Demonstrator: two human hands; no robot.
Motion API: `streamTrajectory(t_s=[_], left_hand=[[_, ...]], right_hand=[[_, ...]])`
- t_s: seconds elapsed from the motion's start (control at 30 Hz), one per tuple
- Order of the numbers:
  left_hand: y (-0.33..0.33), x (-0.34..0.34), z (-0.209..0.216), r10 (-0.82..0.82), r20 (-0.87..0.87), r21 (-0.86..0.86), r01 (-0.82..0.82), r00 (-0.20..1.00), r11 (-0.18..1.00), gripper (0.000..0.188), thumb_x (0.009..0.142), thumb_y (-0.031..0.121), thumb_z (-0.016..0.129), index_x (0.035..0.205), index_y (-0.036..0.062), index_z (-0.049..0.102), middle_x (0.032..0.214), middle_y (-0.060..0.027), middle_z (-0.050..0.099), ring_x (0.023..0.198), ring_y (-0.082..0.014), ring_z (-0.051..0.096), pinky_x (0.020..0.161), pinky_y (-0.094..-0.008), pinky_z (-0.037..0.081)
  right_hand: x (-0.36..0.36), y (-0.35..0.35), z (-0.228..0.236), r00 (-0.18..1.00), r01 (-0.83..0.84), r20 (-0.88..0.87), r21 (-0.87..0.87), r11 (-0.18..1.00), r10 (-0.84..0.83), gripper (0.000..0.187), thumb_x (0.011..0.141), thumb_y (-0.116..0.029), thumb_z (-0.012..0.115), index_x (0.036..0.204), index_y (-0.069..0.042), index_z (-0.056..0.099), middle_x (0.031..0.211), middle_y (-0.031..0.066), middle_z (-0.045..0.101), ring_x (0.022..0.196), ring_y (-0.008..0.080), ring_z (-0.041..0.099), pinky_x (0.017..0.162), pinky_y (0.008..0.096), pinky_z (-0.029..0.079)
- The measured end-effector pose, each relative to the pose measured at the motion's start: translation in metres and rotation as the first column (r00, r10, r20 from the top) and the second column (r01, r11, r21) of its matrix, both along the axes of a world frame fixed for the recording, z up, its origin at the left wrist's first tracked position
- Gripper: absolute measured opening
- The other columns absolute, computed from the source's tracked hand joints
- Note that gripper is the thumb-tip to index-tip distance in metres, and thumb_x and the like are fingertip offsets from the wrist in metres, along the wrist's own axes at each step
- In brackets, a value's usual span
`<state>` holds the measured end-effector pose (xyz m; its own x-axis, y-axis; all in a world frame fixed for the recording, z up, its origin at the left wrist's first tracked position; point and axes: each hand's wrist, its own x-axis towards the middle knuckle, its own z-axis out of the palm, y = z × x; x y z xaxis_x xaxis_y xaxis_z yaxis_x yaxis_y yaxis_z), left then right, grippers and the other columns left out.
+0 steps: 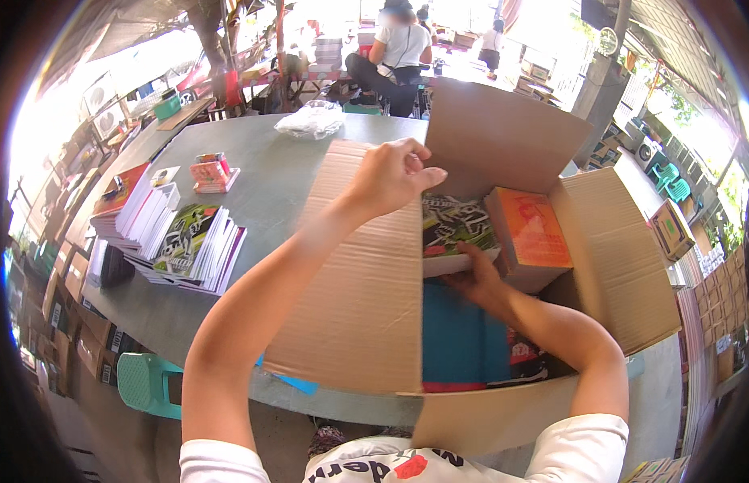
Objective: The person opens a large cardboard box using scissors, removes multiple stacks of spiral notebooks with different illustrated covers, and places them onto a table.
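A large open cardboard box [354,298] stands on the table in front of me. Inside it, my right hand [481,283] grips the near edge of a stack of green-and-black notebooks [459,224], thumb on top and the other fingers underneath, partly hidden. Beside that stack is a pile of orange-covered books [535,229]. Nearer me in the box lie blue covers [463,334] and a black-and-red book [526,354]. My left hand [395,175] is raised over the left flap, fingers loosely bent and thumb apart, with nothing visible in it.
Rows of books [199,241] and a small red-and-white pile [214,174] occupy the left of the grey table [262,149]. White plastic wrapping [310,119] lies at its far edge. A green stool [149,385] stands lower left. Another person [400,56] sits beyond.
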<state>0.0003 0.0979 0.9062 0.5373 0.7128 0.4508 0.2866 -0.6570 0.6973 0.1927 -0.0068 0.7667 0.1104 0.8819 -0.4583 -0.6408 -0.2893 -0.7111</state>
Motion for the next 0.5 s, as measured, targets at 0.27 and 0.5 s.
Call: streamTrajectory(t_s=[0.27,0.5], left_hand=[[-0.003,-0.137,-0.015,-0.041,-0.014,-0.046,0.04,0.999,0.998,0.03,0.079,0.025,0.066,0.093,-0.0018,0.063,0.079,-0.0085,0.065,0.073,-0.0128,0.062,0.068,-0.0263,0.049],[0.041,-0.165,-0.023,0.116,0.627,-0.451,0.238,0.77,0.86,0.04,0.084,0.038,0.06,0.088,-0.0016,0.06,0.073,-0.0065,0.058,0.063,-0.013,0.056,0.057,-0.0256,0.049]], right_hand=[[0.013,-0.045,0.112,0.815,0.102,0.556,0.139,0.985,-0.163,0.04,0.073,-0.021,0.063,0.107,-0.004,0.053,0.099,0.0115,0.06,0.09,0.0252,0.06,0.086,0.0385,0.048],[-0.117,-0.11,0.257,0.706,0.404,0.282,0.593,0.696,-0.65,0.032,0.085,-0.03,0.052,0.106,-0.005,0.053,0.092,0.0076,0.059,0.078,0.0169,0.06,0.068,0.0321,0.052]])
